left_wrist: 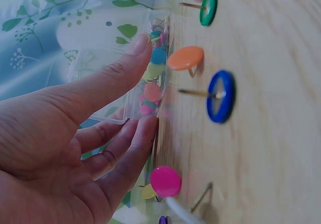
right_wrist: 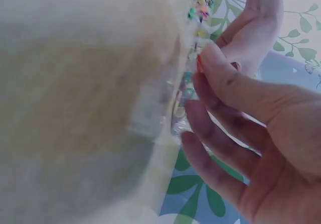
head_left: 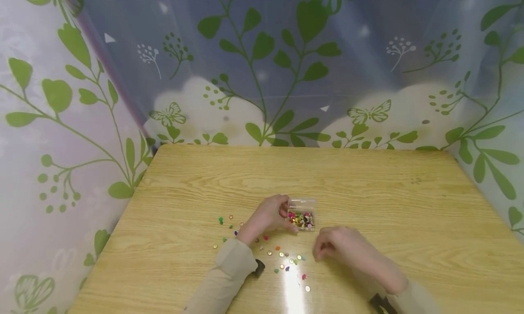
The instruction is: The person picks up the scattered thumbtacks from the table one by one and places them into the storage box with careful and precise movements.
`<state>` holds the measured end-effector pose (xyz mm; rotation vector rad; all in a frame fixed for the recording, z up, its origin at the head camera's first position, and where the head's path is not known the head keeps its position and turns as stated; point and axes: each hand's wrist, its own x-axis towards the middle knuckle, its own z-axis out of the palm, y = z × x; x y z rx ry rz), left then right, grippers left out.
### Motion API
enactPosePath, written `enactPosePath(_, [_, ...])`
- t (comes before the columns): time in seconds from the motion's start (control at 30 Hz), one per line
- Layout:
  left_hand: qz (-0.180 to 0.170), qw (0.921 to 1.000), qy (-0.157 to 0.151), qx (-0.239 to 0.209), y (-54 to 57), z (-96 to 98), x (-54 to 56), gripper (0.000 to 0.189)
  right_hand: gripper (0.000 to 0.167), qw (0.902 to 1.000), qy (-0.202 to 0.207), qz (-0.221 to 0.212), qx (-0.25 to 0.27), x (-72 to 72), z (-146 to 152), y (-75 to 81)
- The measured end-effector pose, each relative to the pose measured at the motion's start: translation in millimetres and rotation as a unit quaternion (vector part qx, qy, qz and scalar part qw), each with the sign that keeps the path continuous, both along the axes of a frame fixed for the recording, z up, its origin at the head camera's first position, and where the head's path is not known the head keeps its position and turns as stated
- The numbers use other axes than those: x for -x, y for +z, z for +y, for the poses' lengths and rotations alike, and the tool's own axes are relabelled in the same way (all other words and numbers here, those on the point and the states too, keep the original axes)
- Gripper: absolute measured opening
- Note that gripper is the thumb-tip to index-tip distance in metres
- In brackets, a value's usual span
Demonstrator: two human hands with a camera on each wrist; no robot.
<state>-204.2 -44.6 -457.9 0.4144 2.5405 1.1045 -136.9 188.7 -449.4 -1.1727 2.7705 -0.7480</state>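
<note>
A small clear plastic box (head_left: 304, 204) with its lid raised holds many colourful thumbtacks (head_left: 302, 220). My left hand (head_left: 268, 215) grips it from the left side. In the left wrist view, the thumb lies along one side of the box and the fingers along another. To the right of the box, my right hand (head_left: 345, 246) is held low over the table. Its thumb and index finger pinch a red thumbtack (right_wrist: 199, 64), mostly hidden by the fingertips. The other fingers are loosely bent.
Loose thumbtacks lie scattered on the wooden table (head_left: 368, 182), around and below my left forearm. Close to my left hand are a blue thumbtack (left_wrist: 221, 96), an orange thumbtack (left_wrist: 186, 58) and a pink thumbtack (left_wrist: 166, 181). A leaf-patterned curtain (head_left: 262, 77) hangs behind the table.
</note>
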Motion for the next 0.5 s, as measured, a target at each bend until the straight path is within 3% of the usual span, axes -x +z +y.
enactPosePath(0.17, [0.005, 1.0, -0.003, 0.002, -0.1, -0.7, 0.5, 0.068, 0.011, 0.9943, -0.062, 0.087, -0.001, 13.1, -10.6, 6.0])
enactPosePath(0.3, [0.005, 1.0, -0.004, 0.0, -0.3, -0.7, 1.0, 0.067, 0.014, 0.9877, -0.103, 0.117, 0.004, 20.9, -21.1, 9.9])
enactPosePath(0.5, [0.01, 0.9999, -0.007, 0.007, 1.1, -0.1, 1.2, 0.065, 0.016, 0.9786, -0.129, 0.157, 0.035, 28.6, -31.2, 11.0])
